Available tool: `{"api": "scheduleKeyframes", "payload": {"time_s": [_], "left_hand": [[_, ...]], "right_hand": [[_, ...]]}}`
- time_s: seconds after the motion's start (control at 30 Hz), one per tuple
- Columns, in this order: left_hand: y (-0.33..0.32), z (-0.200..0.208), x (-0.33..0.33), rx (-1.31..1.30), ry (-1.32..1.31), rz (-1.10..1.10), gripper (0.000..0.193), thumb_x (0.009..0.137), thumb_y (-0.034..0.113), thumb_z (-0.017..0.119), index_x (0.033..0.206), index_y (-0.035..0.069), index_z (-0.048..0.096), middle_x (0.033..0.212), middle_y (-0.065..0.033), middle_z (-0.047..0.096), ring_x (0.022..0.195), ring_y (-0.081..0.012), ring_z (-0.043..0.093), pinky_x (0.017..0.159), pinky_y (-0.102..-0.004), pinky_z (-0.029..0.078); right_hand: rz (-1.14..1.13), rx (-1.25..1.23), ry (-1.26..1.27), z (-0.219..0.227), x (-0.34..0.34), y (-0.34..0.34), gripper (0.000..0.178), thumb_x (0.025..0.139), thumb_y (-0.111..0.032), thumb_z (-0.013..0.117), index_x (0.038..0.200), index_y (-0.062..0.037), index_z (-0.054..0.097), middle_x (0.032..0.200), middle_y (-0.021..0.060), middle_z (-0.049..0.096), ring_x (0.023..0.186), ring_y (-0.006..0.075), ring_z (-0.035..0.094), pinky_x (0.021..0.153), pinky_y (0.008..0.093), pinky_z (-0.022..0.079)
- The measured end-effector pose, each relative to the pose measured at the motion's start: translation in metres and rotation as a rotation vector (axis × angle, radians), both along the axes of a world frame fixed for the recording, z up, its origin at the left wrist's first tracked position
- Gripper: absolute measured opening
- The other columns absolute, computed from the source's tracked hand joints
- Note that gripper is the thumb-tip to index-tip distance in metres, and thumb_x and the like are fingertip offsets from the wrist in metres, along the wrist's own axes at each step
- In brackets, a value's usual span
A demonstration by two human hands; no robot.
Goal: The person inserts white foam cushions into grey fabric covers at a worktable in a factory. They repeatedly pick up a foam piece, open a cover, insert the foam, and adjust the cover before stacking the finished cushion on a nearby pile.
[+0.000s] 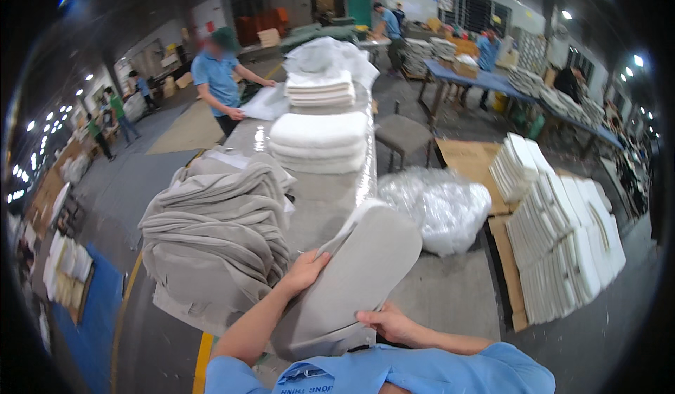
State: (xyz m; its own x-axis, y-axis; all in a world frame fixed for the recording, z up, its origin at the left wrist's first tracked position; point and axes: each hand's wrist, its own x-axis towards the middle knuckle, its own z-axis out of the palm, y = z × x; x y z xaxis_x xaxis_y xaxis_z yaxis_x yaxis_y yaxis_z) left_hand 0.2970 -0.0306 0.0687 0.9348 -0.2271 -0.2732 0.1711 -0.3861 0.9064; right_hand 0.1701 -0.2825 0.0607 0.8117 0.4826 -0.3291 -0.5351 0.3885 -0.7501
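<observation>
A long grey cushion [373, 253] with a rounded end is tilted up in front of me over the table [316, 201]. White padding shows along its upper left edge. My left hand [306, 270] grips that left edge, thumb on the grey face and the other fingers hidden behind. On the lower right edge, my right hand [388, 322] is closed with its thumb on top. Loose grey fabric hangs at the near end, close to my body. Beside my left forearm lies a heap of grey fabric covers [218, 218].
White pads [318, 141] are stacked farther along the table, before a plastic-wrapped pile [327, 60]. A co-worker [218, 78] handles plastic sheeting at left. To the right are a clear plastic bundle [436, 208], a stool [403, 132] and stacked white pads [562, 239] on cardboard.
</observation>
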Motion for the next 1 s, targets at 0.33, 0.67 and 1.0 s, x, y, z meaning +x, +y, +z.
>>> {"api": "scheduleKeyframes", "payload": {"time_s": [0.33,0.67,1.0], "left_hand": [[0.013,-0.142,-0.090,0.404,-0.189,-0.412,0.049,0.109,0.044,0.053,0.115,-0.001,0.072,0.118,-0.0164,0.074,0.108,-0.0189,0.067,0.089,-0.0360,0.051],[-0.020,-0.136,-0.018,-0.009,0.588,-0.276,0.051,0.100,0.048,0.069,0.116,0.000,0.078,0.106,-0.0107,0.079,0.096,-0.0182,0.069,0.082,-0.0401,0.053],[-0.066,-0.118,-0.081,0.340,-0.420,0.120,0.011,0.088,0.011,0.071,0.083,0.005,0.062,0.081,-0.0144,0.058,0.077,-0.0409,0.058,0.071,-0.0527,0.047]], "right_hand": [[0.819,-1.044,-0.380,-0.099,0.013,-0.120,0.044,0.092,-0.033,0.073,0.126,-0.0049,0.074,0.115,0.0147,0.079,0.104,0.0303,0.074,0.093,0.0430,0.056],[0.623,-1.128,-0.646,-0.064,0.154,-0.042,0.034,0.100,-0.034,0.066,0.115,-0.0057,0.077,0.112,0.0173,0.076,0.101,0.0332,0.071,0.087,0.0411,0.055],[0.512,-0.852,-0.742,-0.049,0.104,-0.068,0.021,0.101,-0.024,0.067,0.102,-0.0066,0.078,0.109,0.0107,0.072,0.099,0.0279,0.068,0.085,0.0375,0.053]]}}
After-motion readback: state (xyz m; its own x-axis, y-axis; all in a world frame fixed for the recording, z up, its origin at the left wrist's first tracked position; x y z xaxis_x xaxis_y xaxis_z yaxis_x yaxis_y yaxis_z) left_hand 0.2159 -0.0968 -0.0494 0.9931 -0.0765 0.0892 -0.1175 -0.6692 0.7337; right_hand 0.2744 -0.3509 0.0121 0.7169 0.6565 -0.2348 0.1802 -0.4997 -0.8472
